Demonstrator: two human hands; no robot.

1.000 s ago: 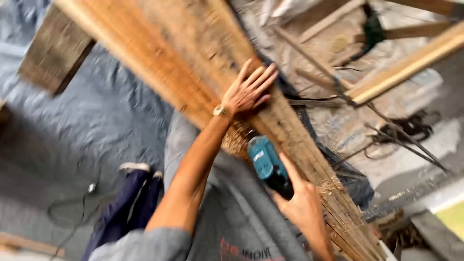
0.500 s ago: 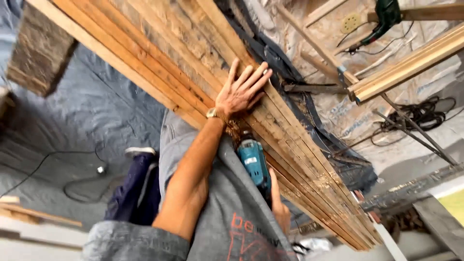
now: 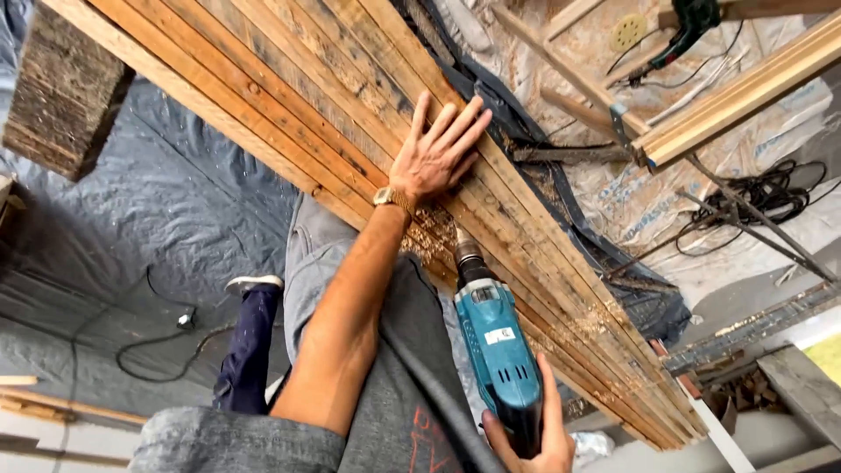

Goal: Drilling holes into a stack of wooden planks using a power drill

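Note:
My left hand (image 3: 438, 153) lies flat with fingers spread on a stack of long wooden planks (image 3: 289, 79) that runs from upper left to lower right. A watch sits on that wrist. My right hand (image 3: 534, 438), low in the view, grips the handle of a teal power drill (image 3: 495, 342). The drill's chuck (image 3: 469, 254) points up at the edge of the planks, just below my left wrist, where sawdust lies on the wood.
A thick weathered beam (image 3: 61, 96) stands at the upper left. Grey sheeting (image 3: 166, 210) covers the floor, with a black cable (image 3: 158, 350) on it. More timber (image 3: 745, 88), a green tool (image 3: 692, 22), a sanding disc and coiled cables (image 3: 771, 188) lie at the right.
The view has steadied and shifted. My left hand stays pressed on the planks, while the drill has risen so its chuck now points at the plank edge near my wrist.

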